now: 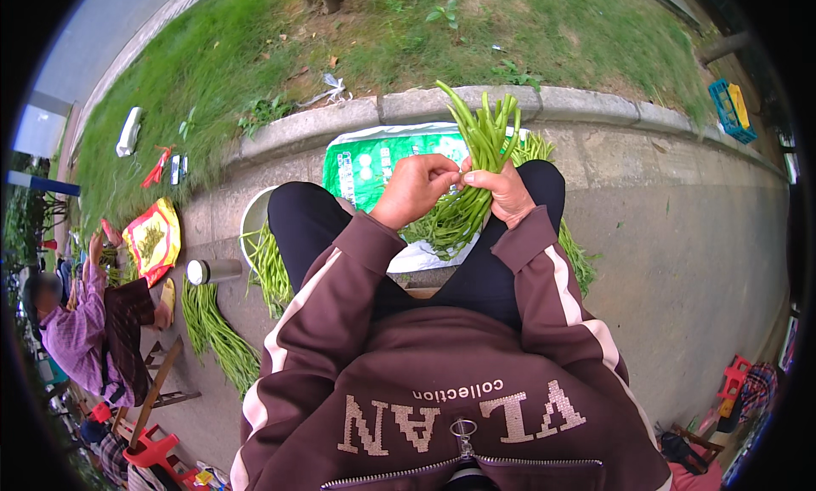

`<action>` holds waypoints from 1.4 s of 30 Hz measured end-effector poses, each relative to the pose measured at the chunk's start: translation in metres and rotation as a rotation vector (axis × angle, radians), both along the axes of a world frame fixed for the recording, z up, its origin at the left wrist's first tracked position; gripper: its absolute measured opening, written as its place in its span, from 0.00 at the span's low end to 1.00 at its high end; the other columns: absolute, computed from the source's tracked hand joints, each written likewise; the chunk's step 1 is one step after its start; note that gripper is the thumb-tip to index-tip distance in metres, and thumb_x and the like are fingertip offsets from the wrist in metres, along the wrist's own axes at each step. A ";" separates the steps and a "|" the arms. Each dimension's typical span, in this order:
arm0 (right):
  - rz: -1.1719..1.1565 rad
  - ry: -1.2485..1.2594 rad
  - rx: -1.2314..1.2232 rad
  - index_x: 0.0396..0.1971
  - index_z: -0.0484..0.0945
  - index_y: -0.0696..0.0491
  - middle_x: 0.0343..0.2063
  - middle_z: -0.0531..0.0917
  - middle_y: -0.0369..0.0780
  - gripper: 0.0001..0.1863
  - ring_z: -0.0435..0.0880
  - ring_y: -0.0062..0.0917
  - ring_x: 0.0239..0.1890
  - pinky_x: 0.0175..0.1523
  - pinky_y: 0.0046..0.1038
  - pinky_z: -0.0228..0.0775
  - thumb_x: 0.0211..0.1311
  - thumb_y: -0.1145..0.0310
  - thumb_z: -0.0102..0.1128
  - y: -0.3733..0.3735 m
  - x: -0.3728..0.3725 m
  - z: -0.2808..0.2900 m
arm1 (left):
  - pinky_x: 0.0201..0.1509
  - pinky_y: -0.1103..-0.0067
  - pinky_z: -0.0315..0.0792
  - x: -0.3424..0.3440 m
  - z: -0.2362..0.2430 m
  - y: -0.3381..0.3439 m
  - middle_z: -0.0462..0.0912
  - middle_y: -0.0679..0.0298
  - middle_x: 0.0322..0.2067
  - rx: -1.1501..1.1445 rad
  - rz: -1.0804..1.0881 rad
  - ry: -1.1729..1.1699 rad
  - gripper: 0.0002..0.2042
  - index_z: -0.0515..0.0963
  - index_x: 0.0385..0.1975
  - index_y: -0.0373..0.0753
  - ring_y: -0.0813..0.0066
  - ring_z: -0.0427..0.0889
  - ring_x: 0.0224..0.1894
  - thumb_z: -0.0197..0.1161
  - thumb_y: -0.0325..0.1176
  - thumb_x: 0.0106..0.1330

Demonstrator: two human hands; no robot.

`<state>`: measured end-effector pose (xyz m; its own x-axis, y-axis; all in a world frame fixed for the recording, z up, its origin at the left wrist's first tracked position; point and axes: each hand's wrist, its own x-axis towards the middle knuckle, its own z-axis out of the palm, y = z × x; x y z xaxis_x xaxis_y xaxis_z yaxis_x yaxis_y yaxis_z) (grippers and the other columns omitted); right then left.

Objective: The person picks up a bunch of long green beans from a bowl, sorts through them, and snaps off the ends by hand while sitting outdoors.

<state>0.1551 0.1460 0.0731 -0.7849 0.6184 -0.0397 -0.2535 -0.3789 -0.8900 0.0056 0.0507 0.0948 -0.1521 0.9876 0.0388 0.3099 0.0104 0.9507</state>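
A bunch of long, thin green vegetable stems is gripped upright by my right hand, its lower ends fanning out below the fist above my lap. My left hand meets it at the bunch's left side, with thumb and fingertips pinched together close to my right thumb. Whatever lies in that pinch is too small to make out. Beneath both hands, a green and white sack is spread on the ground between my knees. More stems show past my right knee.
To the left are a white bucket, loose stems and a lying flask. Another person sits farther left near a red and yellow sack. A stone curb borders grass ahead. A blue crate stands far right.
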 end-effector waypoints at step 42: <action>0.149 -0.053 -0.042 0.32 0.71 0.58 0.25 0.74 0.37 0.14 0.78 0.26 0.28 0.37 0.28 0.69 0.43 0.75 0.61 -0.002 0.003 0.005 | 0.27 0.80 0.70 0.006 -0.005 -0.006 0.77 0.63 0.22 0.205 0.330 0.041 0.01 0.75 0.25 0.36 0.76 0.77 0.24 0.58 0.22 0.55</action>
<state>0.1584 0.1436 0.0777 -0.8637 0.4925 -0.1069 -0.1447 -0.4456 -0.8835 0.0119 0.0449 0.0897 -0.4546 0.8570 0.2426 0.3595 -0.0726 0.9303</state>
